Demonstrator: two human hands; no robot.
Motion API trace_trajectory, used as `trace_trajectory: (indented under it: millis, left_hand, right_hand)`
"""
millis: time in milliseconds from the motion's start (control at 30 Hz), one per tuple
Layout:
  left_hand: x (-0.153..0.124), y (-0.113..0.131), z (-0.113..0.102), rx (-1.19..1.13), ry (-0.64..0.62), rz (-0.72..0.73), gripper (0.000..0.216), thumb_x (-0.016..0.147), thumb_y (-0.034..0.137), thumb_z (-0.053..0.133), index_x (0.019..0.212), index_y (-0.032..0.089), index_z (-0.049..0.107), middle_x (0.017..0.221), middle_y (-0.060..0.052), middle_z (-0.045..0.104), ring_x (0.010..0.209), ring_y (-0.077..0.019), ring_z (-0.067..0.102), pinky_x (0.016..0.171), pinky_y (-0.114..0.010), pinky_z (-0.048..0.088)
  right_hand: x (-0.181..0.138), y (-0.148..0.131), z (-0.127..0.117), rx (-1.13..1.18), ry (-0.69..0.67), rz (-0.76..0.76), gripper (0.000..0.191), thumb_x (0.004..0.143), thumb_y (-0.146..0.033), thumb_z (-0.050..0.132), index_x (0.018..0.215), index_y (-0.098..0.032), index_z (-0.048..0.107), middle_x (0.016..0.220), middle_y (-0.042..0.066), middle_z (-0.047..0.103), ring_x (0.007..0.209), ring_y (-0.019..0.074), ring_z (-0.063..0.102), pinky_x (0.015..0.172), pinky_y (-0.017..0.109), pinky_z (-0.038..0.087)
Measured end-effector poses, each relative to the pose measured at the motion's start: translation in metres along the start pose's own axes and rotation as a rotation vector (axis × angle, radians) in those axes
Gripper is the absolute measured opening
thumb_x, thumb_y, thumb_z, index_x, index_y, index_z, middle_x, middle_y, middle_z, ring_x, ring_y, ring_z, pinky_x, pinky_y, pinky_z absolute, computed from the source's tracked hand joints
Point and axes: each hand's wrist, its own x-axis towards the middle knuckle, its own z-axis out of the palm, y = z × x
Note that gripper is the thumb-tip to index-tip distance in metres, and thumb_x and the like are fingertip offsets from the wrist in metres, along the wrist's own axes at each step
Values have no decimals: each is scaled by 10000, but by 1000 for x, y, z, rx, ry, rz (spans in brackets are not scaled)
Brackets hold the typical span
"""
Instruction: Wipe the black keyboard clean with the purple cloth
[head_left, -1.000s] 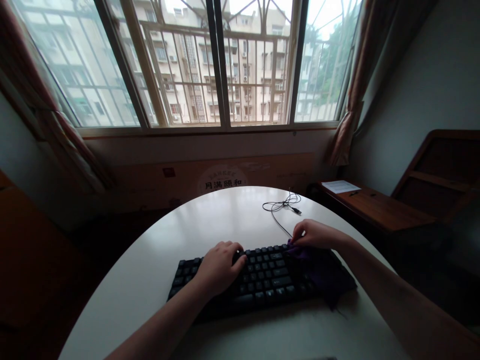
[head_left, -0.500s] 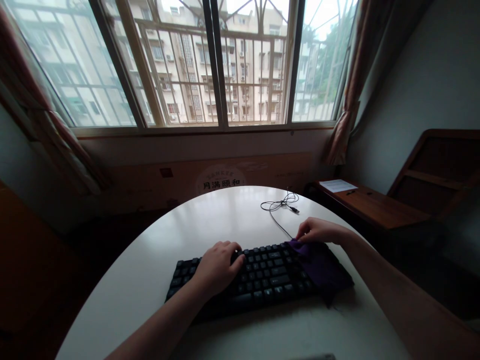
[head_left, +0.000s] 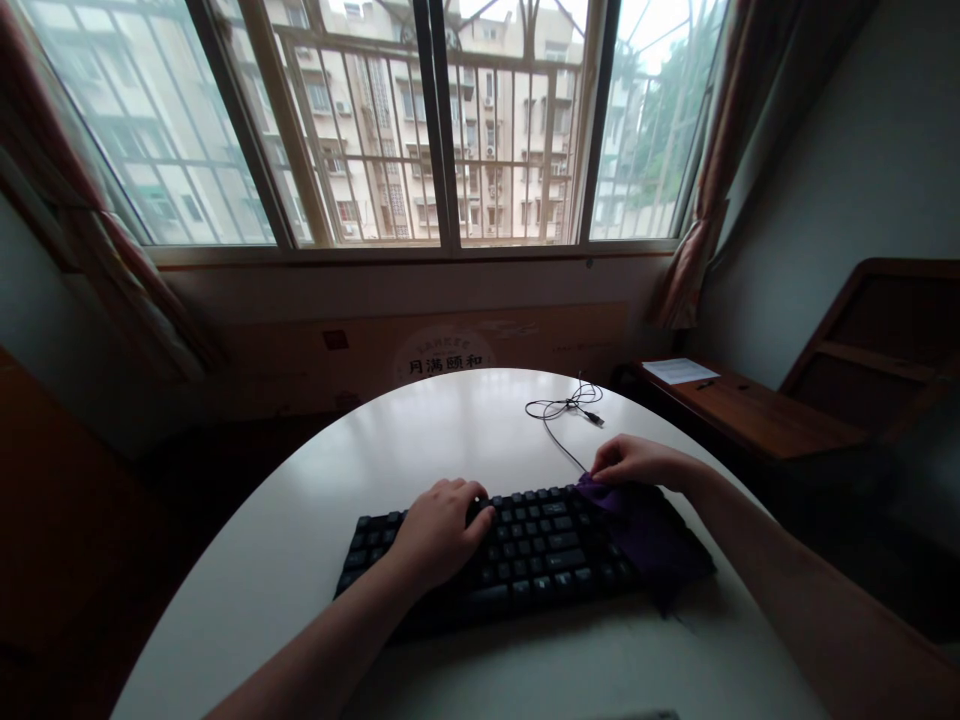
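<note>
A black keyboard [head_left: 525, 560] lies on the round white table [head_left: 277, 560]. Across its far edge sits my left hand [head_left: 442, 530], fingers bent over the back and thumb on the keys, gripping it. At the keyboard's far right, my right hand [head_left: 630, 462] pinches a corner of a dark purple cloth [head_left: 649, 535]. The rest of that cloth drapes over the keyboard's right end and hides the keys there. From the back edge, close to my right fingertips, a thin black cable [head_left: 561, 442] runs to a loose coil with a USB plug [head_left: 595, 419].
A small grey object [head_left: 652, 715] is cut off at the table's near edge. To the right stands a wooden chair [head_left: 780, 415] with a paper sheet [head_left: 681, 371] on it. Beyond the table are a printed box [head_left: 525, 345] and a barred window.
The view has shifted slightly. Both hands keep nearly the same places on the keyboard and the purple cloth.
</note>
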Motion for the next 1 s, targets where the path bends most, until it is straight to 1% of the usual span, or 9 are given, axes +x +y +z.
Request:
trace_trajectory:
  millis: [133, 300, 400, 500, 600, 700, 900, 1000]
  left_hand:
    - [0, 0, -1, 4, 6, 3, 313, 904, 435, 441, 1034, 243, 651, 1059, -71, 677, 1025, -261, 586, 856, -370, 437]
    - [0, 1, -1, 12, 3, 1, 311, 906, 435, 441, 1031, 240, 649, 1067, -73, 678, 1038, -261, 584, 855, -368, 436]
    - [0, 1, 0, 10, 8, 2, 301, 904, 428, 447, 1028, 242, 649, 1064, -71, 681, 1035, -259, 586, 860, -368, 433]
    - [0, 2, 0, 14, 12, 8, 294, 904, 419, 447, 1021, 242, 651, 1059, -70, 682, 1026, -260, 588, 856, -372, 435]
    - [0, 3, -2, 18, 7, 0, 294, 901, 416, 449, 1018, 239, 653, 1056, -75, 682, 1022, -262, 590, 853, -371, 440]
    - [0, 4, -2, 20, 0, -4, 301, 901, 424, 448, 1020, 238, 653, 1058, -77, 683, 1033, -262, 588, 858, -366, 439]
    - [1, 1, 1, 21, 16, 11, 308, 907, 435, 440, 1028, 245, 650, 1074, -72, 678, 1033, -256, 588, 856, -364, 439]
    - [0, 1, 1, 26, 14, 5, 313, 906, 433, 439, 1029, 239, 652, 1068, -75, 678, 1027, -256, 588, 855, -362, 441]
  right_hand:
    - [4, -2, 6, -36, 4, -23, 316, 626, -421, 787, 790, -155, 738, 825, 52, 740, 773, 194, 657, 682, 241, 497]
    - [7, -3, 10, -61, 14, -85, 361, 654, -465, 761, 816, -143, 748, 808, 57, 736, 753, 190, 649, 676, 250, 485]
    - [8, -12, 20, -136, 34, -136, 356, 683, -459, 739, 850, -146, 760, 830, 60, 737, 773, 191, 643, 687, 257, 472]
    - [10, -21, 34, -216, 74, -218, 304, 717, -420, 711, 848, -151, 765, 838, 55, 737, 789, 188, 635, 738, 270, 463]
    - [12, -24, 41, -241, 83, -253, 280, 733, -400, 691, 846, -155, 766, 824, 49, 734, 765, 186, 633, 725, 275, 465]
    - [12, -21, 38, -231, 34, -236, 287, 728, -406, 698, 868, -165, 765, 861, 49, 735, 780, 192, 642, 705, 265, 474]
    - [15, -12, 18, -277, -21, -164, 300, 719, -399, 707, 922, -183, 757, 939, 42, 723, 826, 193, 644, 698, 245, 470]
    - [16, -10, 13, -264, -59, -135, 307, 716, -386, 701, 942, -184, 754, 950, 38, 724, 833, 194, 646, 702, 244, 470]
